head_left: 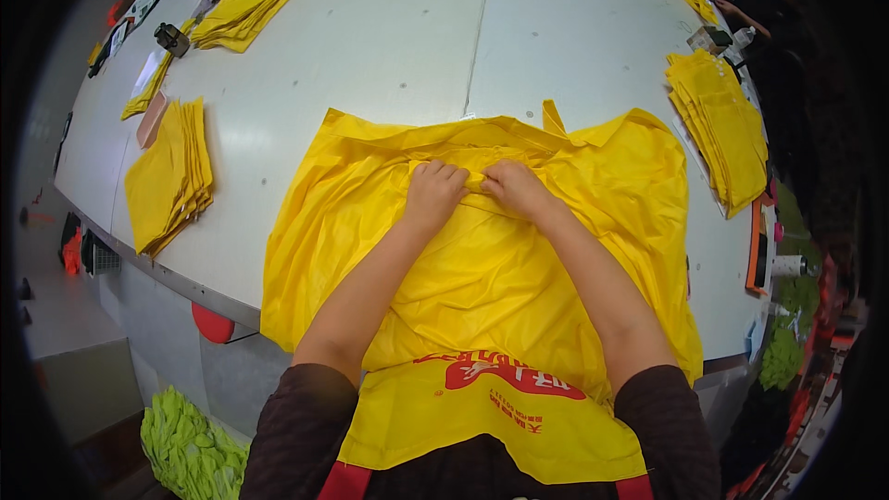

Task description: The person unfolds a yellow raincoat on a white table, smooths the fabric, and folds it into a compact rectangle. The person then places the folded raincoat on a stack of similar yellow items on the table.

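A large, wrinkled yellow cloth piece (593, 213) is spread over the front of the table; its exact kind cannot be made out. My left hand (437, 193) has its fingers closed on a gathered fold near the cloth's far edge. Just beside it, my right hand (515, 187) pinches the same fold, the two hands a small gap apart. A narrow yellow strip (553, 118) sticks up at the cloth's far edge. Nearest my body is a yellow apron (398, 421) with a red print and red straps, meeting the cloth's near side.
Stacks of folded yellow cloth lie at the left (171, 176), far left (250, 5) and right (718, 125) of the white table (370, 37). A dark container (171, 39) stands far left. Green cloth (190, 444) is heaped below left. Another person's hand (730, 9) shows far right.
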Action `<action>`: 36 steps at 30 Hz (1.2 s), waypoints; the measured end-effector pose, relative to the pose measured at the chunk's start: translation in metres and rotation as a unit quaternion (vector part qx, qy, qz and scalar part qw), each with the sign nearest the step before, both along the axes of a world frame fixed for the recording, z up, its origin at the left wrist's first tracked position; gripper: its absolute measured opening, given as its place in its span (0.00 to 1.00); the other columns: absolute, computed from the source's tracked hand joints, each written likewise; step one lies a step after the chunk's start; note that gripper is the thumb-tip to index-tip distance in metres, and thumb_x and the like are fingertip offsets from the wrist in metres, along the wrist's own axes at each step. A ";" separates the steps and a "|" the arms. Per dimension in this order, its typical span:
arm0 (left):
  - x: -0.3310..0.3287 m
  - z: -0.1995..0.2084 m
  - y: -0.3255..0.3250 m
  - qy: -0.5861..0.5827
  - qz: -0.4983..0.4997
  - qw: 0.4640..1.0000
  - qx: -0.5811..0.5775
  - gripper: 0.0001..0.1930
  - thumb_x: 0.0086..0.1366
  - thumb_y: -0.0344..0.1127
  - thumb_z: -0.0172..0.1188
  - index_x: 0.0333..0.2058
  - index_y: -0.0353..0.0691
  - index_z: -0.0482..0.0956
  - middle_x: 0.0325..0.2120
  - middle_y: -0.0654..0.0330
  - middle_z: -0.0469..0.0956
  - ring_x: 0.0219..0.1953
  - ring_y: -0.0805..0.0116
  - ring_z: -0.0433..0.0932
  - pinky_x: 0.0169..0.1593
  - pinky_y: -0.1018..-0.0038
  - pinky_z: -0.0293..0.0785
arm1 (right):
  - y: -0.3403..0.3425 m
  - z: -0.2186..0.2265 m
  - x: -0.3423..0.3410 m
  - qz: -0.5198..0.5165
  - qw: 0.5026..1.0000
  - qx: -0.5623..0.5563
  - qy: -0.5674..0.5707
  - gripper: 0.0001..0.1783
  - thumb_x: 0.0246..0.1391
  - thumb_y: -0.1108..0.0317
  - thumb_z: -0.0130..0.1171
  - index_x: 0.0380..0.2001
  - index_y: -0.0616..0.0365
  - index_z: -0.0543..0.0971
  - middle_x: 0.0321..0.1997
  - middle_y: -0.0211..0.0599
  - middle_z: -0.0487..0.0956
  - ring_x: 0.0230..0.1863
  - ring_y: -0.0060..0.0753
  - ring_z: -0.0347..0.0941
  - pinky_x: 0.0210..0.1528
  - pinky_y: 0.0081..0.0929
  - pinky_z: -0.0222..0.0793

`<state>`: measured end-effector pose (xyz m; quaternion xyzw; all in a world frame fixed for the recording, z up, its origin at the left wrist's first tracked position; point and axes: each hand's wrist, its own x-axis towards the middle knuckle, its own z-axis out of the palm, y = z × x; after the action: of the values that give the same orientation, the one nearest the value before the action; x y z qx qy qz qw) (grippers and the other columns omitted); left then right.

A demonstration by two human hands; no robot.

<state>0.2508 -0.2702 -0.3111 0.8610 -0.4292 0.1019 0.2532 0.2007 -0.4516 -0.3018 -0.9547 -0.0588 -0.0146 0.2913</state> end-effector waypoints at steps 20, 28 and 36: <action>0.029 -0.017 -0.024 -0.077 0.016 0.992 -0.100 0.15 0.50 0.25 0.51 0.40 0.32 0.71 0.35 0.54 0.71 0.40 0.56 0.69 0.45 0.66 0.65 | -0.003 -0.004 0.072 -0.015 0.967 -0.216 -0.137 0.05 0.42 0.70 0.55 0.24 0.58 0.71 0.26 0.41 0.73 0.32 0.44 0.71 0.32 0.35 0.69; 0.035 -0.031 -0.020 0.009 -0.008 0.989 -0.150 0.15 0.52 0.23 0.53 0.40 0.33 0.68 0.37 0.50 0.71 0.41 0.50 0.68 0.46 0.63 0.65 | 0.004 0.004 0.114 0.165 0.960 -0.199 -0.111 0.03 0.44 0.70 0.52 0.24 0.55 0.72 0.29 0.36 0.74 0.36 0.38 0.72 0.32 0.32 0.71; 0.032 -0.025 -0.019 0.027 -0.012 0.987 -0.157 0.20 0.47 0.28 0.63 0.40 0.34 0.68 0.37 0.50 0.71 0.41 0.51 0.68 0.47 0.64 0.65 | 0.018 -0.023 0.128 0.006 0.989 -0.073 -0.129 0.05 0.46 0.67 0.53 0.24 0.58 0.73 0.28 0.40 0.74 0.30 0.44 0.72 0.30 0.36 0.70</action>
<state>0.2827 -0.2894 -0.3357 0.8080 -0.4109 0.1415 0.3978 0.3283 -0.4337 -0.3244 -0.9632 -0.1028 -0.1313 0.2107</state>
